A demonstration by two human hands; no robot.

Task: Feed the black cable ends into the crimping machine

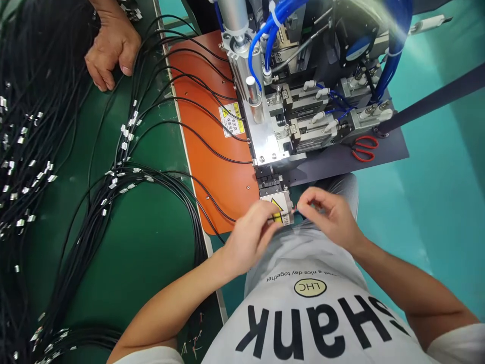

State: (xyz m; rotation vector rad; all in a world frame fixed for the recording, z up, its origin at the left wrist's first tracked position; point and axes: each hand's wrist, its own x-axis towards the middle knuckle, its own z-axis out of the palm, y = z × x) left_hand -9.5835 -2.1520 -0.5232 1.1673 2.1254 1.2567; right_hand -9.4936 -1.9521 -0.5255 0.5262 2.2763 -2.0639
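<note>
We see our left hand [250,237] and our right hand [329,215] close together, right in front of a small metal block [276,202] that sticks out from the big machine [288,116]. The block has a yellow warning sticker [277,206] on it. Our left fingers [271,220] are bent and pressed against the front of the block. Our right fingers [308,202] are pinched together on something thin, just beside the block, but it is too small for us to tell what it is.

Past our left fingers, many black cables [113,187] lie on the green mat [151,242] and cross an orange plate [212,136]. Far past our right fingers, red scissors [364,149] lie by the machine. Another person's hand [111,48] rests on the cables, well apart from ours.
</note>
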